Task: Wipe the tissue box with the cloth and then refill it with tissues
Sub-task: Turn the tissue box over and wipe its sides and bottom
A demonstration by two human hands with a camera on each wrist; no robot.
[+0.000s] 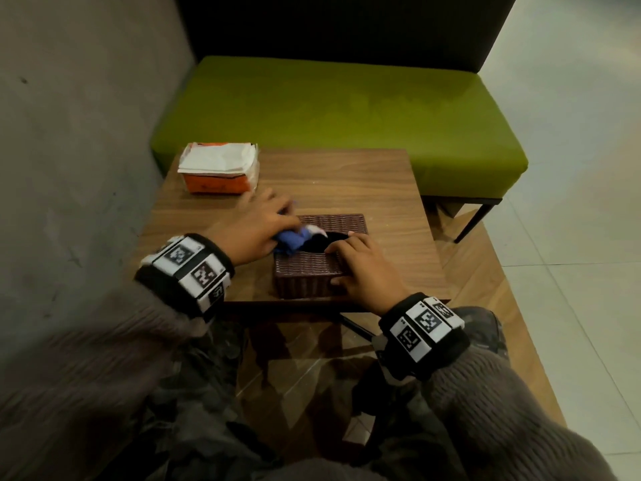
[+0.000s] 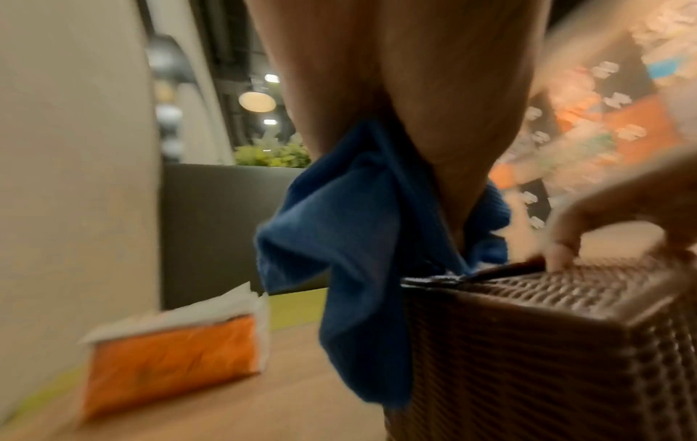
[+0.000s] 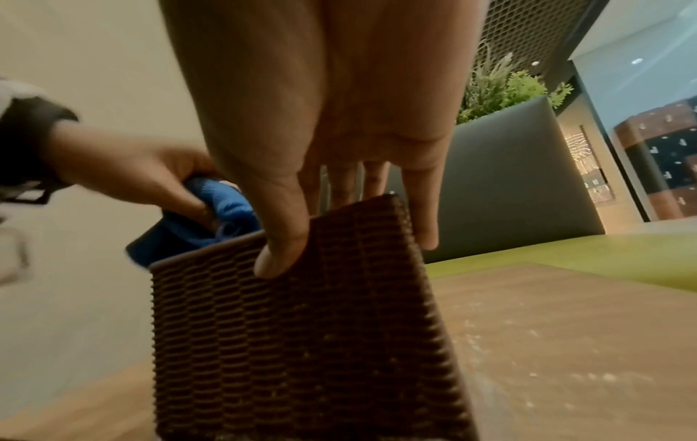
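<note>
Fingers (image 3: pixel 196 206) of the left hand (image 1: pixel 258 227) bunch a blue cloth (image 2: pixel 354 226) on the top-left of the brown woven tissue box (image 1: pixel 312 269), hiding that edge. Right hand (image 1: pixel 364 269) clamps the box's near-right corner, thumb down the front, on the wooden table (image 1: pixel 381 189). An orange tissue pack (image 1: pixel 218 171) sits far-left.

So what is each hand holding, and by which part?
The left hand grips the bunched blue cloth on the woven tissue box. The right hand holds the box's near corner, thumb on the side.
</note>
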